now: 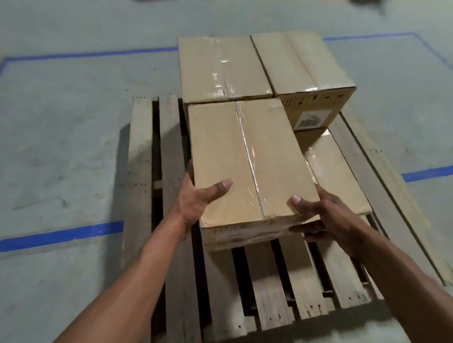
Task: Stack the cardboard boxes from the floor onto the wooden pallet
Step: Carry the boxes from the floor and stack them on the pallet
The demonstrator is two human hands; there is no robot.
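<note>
Head view: both our arms reach forward and down over the pallet [140, 168], forearms bare, converging on one box [246, 159]. Left hand [196, 198] wraps the box's near-left corner, thumb laid flat on the top face, fingers down the left side, mostly hidden. Right hand [324, 215] clamps the near-right corner, thumb on top by the edge, fingers curled under the front-right edge. So both hands are closed around the box, gripping it between them. The box's top seam is taped; its near end sits raised above the slats, and we can't tell if the far end rests on anything. Far end butts against a rear box [221, 68]. Beside that sits a right rear box [303, 63], with a label on its front. A low box [341, 175] lies just right of ours, near our right hand. Floor [54, 139] is grey concrete with blue tape [53, 236] lines.
</note>
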